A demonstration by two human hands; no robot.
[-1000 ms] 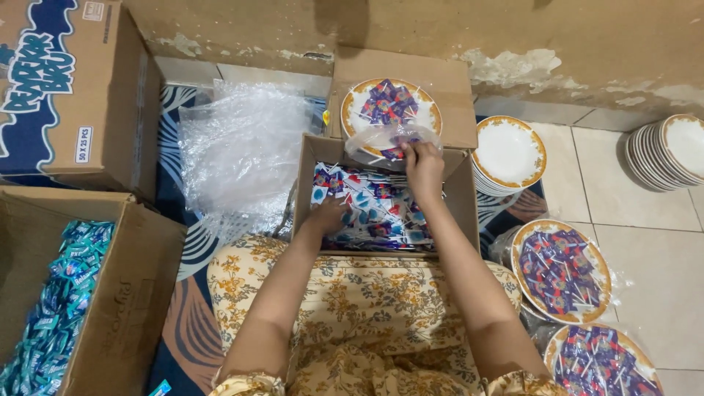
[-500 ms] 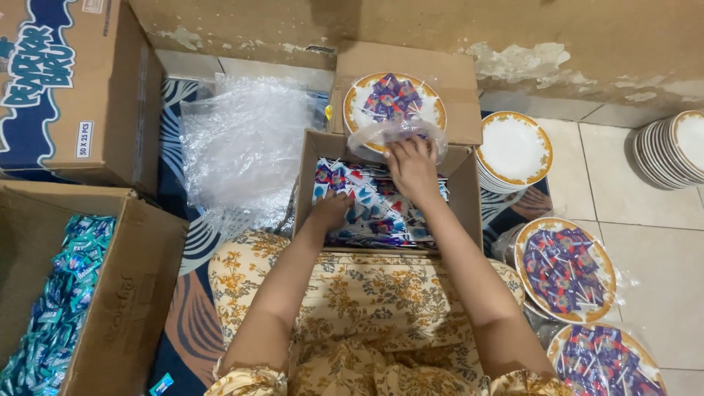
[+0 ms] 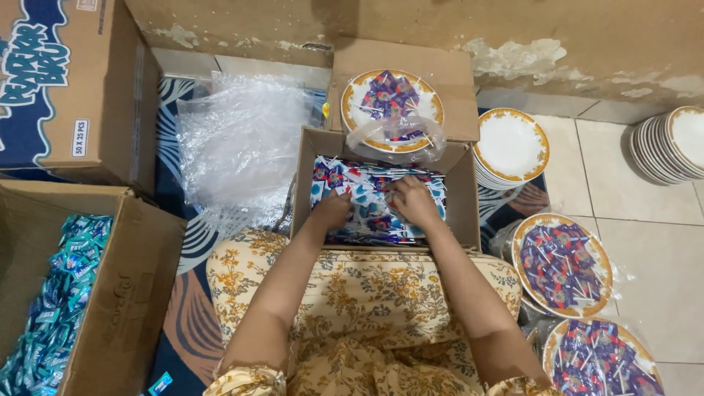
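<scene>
An open cardboard box in front of my lap holds several small blue, red and white wrapped sweets. My left hand rests fingers-down in the sweets at the box's left side. My right hand digs into the sweets at the middle-right; whether either hand grips any is hidden. On the box's far flap sits a gold-rimmed plate of sweets under a clear plastic bag.
A crumpled clear plastic sheet lies left of the box. A carton of teal packets stands at lower left, a big printed carton above it. Empty plate stacks and two filled plates sit to the right.
My right hand has come down from the bagged plate on the flap into the box of sweets. My left hand stayed in the box.
</scene>
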